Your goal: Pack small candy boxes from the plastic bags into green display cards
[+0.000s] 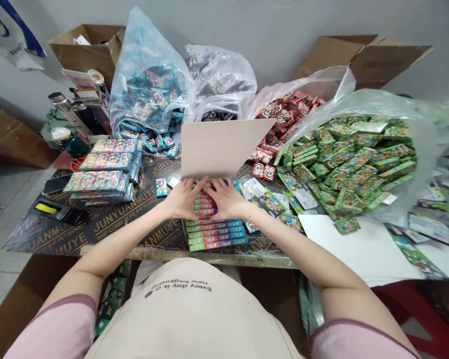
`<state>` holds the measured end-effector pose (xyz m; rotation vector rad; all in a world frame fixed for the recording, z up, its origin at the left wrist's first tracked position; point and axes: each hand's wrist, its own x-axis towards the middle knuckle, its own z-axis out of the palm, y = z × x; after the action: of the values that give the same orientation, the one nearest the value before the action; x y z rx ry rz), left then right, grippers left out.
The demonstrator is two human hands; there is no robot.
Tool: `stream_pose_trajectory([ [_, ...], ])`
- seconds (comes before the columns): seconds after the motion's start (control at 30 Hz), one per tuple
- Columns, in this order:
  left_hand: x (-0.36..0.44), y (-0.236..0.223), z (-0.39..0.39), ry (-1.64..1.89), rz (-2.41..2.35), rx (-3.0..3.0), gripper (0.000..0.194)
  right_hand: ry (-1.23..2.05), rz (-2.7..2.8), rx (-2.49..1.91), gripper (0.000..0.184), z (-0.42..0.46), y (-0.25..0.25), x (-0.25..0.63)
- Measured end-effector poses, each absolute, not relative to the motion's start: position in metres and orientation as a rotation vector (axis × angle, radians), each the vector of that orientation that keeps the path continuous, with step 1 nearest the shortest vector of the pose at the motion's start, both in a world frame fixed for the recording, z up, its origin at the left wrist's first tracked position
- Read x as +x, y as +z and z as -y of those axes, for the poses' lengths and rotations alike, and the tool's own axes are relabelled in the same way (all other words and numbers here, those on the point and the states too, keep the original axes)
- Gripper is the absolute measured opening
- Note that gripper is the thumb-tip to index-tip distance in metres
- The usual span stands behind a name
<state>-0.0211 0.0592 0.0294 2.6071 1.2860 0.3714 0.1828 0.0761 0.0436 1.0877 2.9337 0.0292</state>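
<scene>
Two bare hands, the left hand (185, 198) and the right hand (227, 199), lie on one row of long printed boxes (217, 240) at the table's front edge; at least four boxes show below the wrists, the rest partly covered. The fingers of each are spread apart, thumbs and index fingertips near their opposite numbers. One blank pale board (222, 147) rises just behind the fingertips. Beyond stand at least four clear plastic bags, holding small boxes too many to count: a blue-filled bag (136, 47), a dark-filled bag (224, 65), a red-filled bag (279, 93) and a green-filled bag (392, 107). Two open cardboard cartons (381, 65) flank them. The plywood tabletop (114, 219) reads "JUNYUANMUYE" and "WBP COMBI CORE F-F PLYWOOD"; the apron (194, 319) says "Every day is a new beginning", upside down here. Lettering on the small boxes is too fine to read.
</scene>
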Motion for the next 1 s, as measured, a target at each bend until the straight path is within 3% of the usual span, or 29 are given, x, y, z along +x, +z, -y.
stream_pose_trajectory([
  [0.2,-0.022,0.039,-0.056,0.367,-1.204,2.543,0.117,0.015,-2.940,1.008,0.096,-0.077,0.050,0.204],
  [0.4,-0.016,0.023,-0.057,0.351,-1.107,2.540,0.125,-0.402,-2.951,1.031,0.109,-0.086,0.038,0.217],
  [0.47,-0.013,0.018,-0.053,0.370,-1.143,2.547,0.125,-0.543,-3.004,1.126,0.096,-0.090,0.031,0.221],
  [0.57,-0.010,0.011,-0.041,0.351,-1.226,2.591,0.114,-0.523,-3.033,1.384,0.052,-0.093,0.019,0.224],
  [0.63,-0.010,0.007,-0.033,0.303,-1.219,2.616,0.106,-0.538,-3.020,1.456,0.039,-0.096,0.012,0.223],
  [0.8,-0.011,0.001,-0.034,0.211,-1.214,2.612,0.092,-0.827,-3.005,1.299,0.035,-0.108,0.012,0.217],
  [0.87,-0.012,0.001,-0.040,0.201,-1.245,2.593,0.090,-0.752,-2.970,1.332,0.031,-0.111,0.013,0.216],
  [1.0,-0.012,0.006,-0.047,0.172,-1.200,2.603,0.090,-0.407,-2.751,1.417,0.039,-0.112,0.006,0.217],
])
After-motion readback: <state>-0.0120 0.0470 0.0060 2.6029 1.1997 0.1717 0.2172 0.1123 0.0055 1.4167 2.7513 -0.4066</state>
